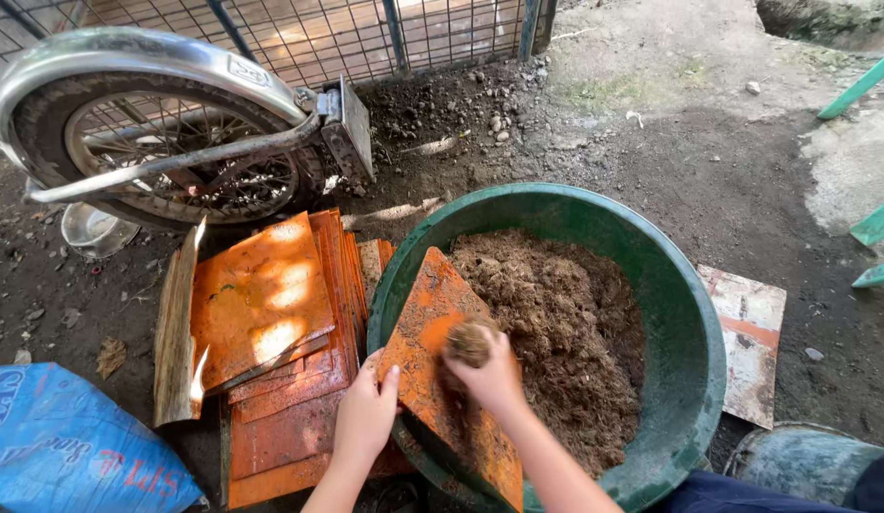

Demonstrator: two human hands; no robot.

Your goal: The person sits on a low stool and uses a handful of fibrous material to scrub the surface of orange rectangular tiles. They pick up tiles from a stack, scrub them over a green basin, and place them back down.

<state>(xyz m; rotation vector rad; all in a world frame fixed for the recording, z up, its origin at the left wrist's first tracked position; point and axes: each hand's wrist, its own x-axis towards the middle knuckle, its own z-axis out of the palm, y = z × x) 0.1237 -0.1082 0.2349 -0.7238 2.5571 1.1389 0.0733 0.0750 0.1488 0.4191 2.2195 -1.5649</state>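
A large green basin (694, 332) holds brown fibrous husk material (565, 313). An orange tile (431, 313) leans tilted over the basin's near left rim. My left hand (366, 413) grips the tile's left edge. My right hand (489, 375) presses a clump of brown fibre (469, 342) against the tile's face. A stack of similar orange tiles (271, 332) lies on the ground just left of the basin.
A motorcycle wheel (157, 142) with a chrome fender stands at the upper left by a wire fence (366, 33). A blue sack (62, 446) lies at the lower left. A pale tile (751, 342) rests right of the basin. Dirt ground surrounds everything.
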